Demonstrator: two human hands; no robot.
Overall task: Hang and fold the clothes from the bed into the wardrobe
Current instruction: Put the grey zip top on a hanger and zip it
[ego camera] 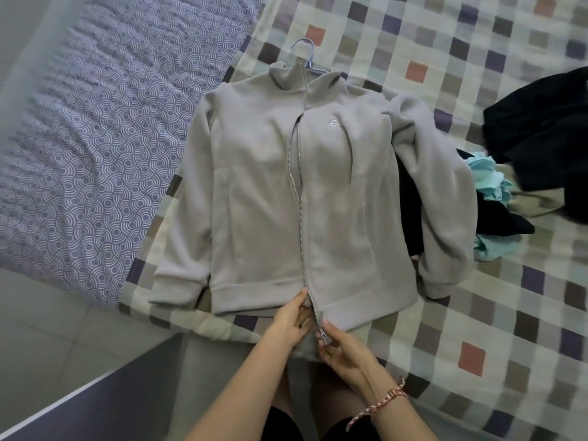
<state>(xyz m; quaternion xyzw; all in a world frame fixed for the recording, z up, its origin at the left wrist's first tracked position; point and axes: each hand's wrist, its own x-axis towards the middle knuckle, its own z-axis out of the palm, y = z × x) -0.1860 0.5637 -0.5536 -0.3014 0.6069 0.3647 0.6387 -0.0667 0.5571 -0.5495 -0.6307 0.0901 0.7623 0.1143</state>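
A beige zip-up fleece jacket (261,198) lies flat on the checked bedspread (477,297), front up. A light blue hanger (307,55) sits inside it, its hook sticking out above the collar. The zip is unfastened and gapes slightly along the chest. My left hand (291,319) pinches the left side of the hem beside the zip. My right hand (342,346) grips the zip's lower end at the slider (322,335), on the hem that hangs over the bed's edge.
Dark garments (547,135) and a turquoise piece of clothing (490,179) lie heaped to the right of the jacket, partly under its sleeve. A purple patterned sheet (105,122) covers the left part of the bed. Grey floor tiles (47,329) show at lower left.
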